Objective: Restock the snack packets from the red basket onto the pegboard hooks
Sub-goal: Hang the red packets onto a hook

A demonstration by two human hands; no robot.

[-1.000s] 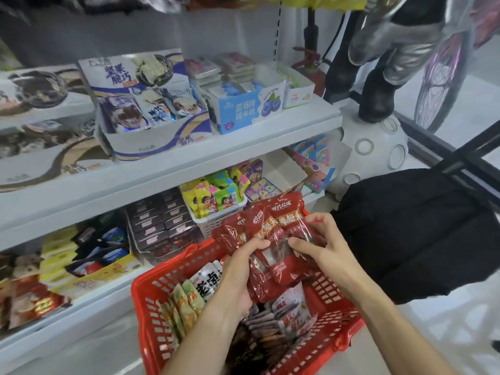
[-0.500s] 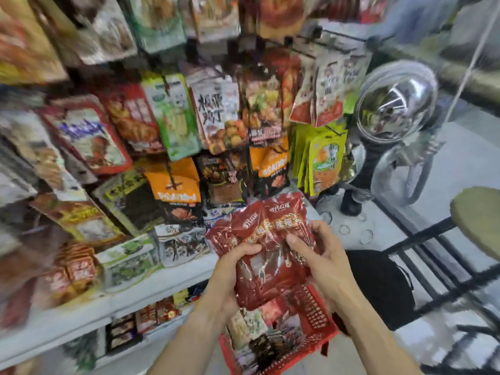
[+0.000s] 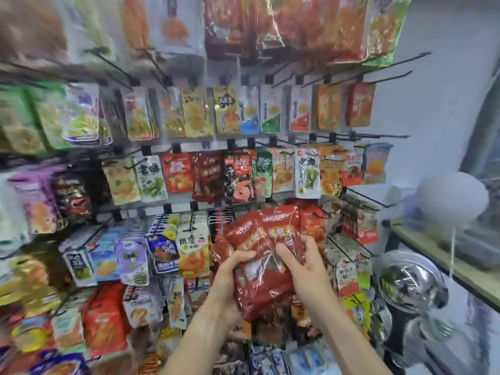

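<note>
In front of the pegboard (image 3: 238,139), head view only: both hands are up at chest level holding one bunch of red packets (image 3: 266,255). Left hand (image 3: 232,280) grips the bunch from the left side, fingers curled over the lower front, thumb side hidden behind. Right hand (image 3: 303,262) grips from the right, thumb pressed on the front film and fingers wrapped round the back edge. Several packets are fanned together, tops pointing up and away from the hands; exact count cannot be told.

Just above and left of the hands a bare white wire hook (image 3: 223,215) sticks out between hung rows. Further above the hands hang dark red packets (image 3: 207,175) that look like the same product; likely target, but print too blurred to confirm. Basket not in view.

Handling, as judgement: packets look light, thin, glossy plastic film, soft and crinkly, so they slide against each other and the stack can fan out or drop one. Contents look flat and pliable, not fragile. Best hold: keep the bunch pinched low in the left hand, peel one off with the right by its top header strip, near the hang hole, so the hole stays free for the hook. The hole itself is not visible here. Frame edges are motion-blurred.
</note>
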